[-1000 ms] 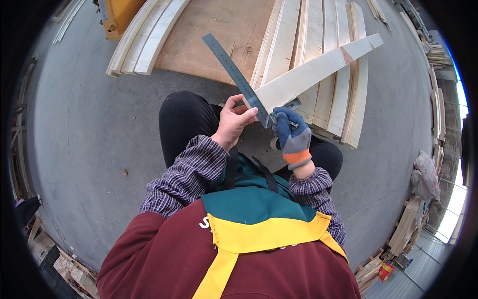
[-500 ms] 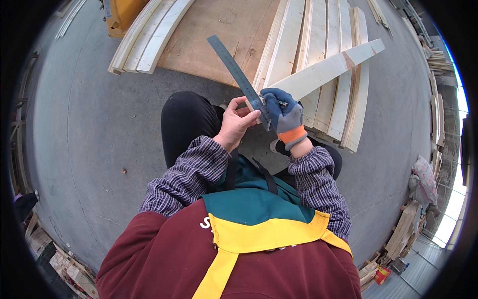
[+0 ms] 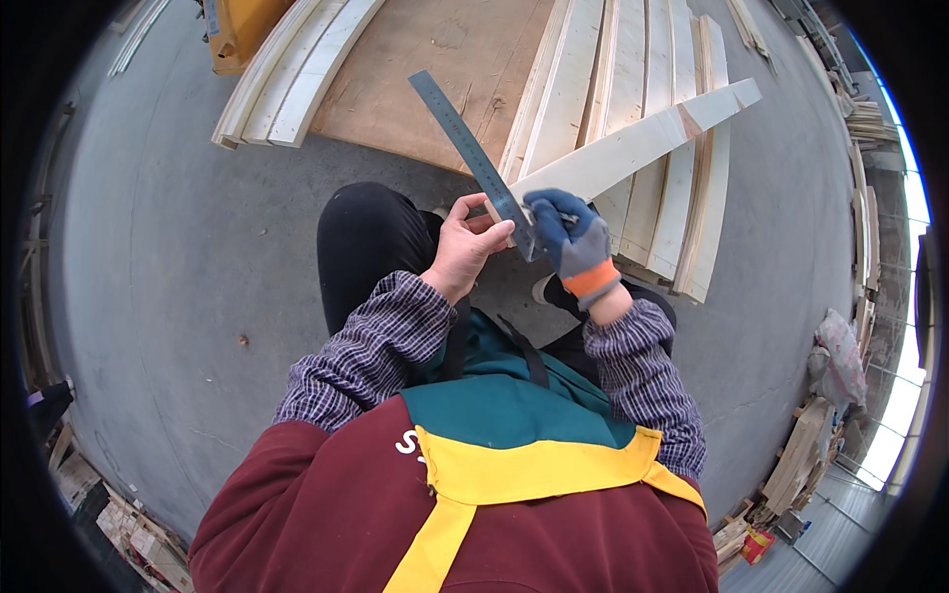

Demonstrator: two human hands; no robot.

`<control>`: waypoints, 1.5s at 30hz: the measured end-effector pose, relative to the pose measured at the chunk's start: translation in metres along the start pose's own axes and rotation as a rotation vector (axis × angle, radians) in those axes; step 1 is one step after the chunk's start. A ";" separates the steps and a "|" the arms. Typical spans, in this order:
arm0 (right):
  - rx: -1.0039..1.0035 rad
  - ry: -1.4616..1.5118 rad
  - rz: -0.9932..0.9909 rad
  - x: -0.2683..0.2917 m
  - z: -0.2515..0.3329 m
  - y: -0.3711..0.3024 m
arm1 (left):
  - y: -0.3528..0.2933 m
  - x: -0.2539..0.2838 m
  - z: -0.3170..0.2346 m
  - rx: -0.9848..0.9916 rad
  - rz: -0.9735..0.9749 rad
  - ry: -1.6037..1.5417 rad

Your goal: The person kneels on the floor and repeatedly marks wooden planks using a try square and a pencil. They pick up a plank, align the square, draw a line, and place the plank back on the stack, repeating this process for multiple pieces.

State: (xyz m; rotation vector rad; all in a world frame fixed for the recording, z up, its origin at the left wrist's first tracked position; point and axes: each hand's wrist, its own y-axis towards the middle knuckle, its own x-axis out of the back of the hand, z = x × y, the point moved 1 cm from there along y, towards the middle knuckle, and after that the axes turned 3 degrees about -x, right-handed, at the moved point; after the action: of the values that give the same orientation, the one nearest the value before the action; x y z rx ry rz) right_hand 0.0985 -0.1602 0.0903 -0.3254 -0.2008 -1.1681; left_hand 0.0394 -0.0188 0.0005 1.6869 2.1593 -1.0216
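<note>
A metal square (image 3: 460,133) with a long graduated blade lies slantwise across the near end of a pale wooden board (image 3: 633,148). My bare left hand (image 3: 465,247) pinches the two together, thumb on the square and fingers at the board's end. Just right of the square is my right hand (image 3: 573,242), in a blue and grey glove with an orange cuff. It is closed around a slim pen-like tool (image 3: 567,217), mostly hidden by the fingers. The board slopes up to the right over other boards.
Several pale wooden strips (image 3: 657,188) lie side by side on a brown wooden panel (image 3: 425,69), with more strips (image 3: 297,79) along its left side. A yellow-orange object (image 3: 242,35) stands at the far left. Timber scraps (image 3: 796,455) and a plastic bag (image 3: 838,356) are at the right.
My right hand has shifted a little right and toward me, away from the square's blade. My left hand, the square and the board stay almost in place.
</note>
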 end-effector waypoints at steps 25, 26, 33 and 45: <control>0.228 0.123 -0.387 0.004 -0.034 0.009 | -0.002 0.000 0.003 -0.004 0.006 0.019; 0.307 0.058 -0.539 0.012 -0.044 0.000 | -0.003 0.000 0.003 -0.001 0.017 0.021; 0.001 0.411 -0.792 -0.017 -0.098 -0.009 | -0.004 -0.004 0.006 0.005 -0.021 0.050; 0.181 1.056 -1.338 0.147 -0.096 -0.032 | 0.011 -0.010 -0.006 0.110 0.039 0.145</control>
State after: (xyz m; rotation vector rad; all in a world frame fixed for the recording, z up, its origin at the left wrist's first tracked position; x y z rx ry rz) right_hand 0.1238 -0.3329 0.0524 0.7453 0.4996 -2.4403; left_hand 0.0536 -0.0212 0.0064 1.9003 2.1844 -1.0554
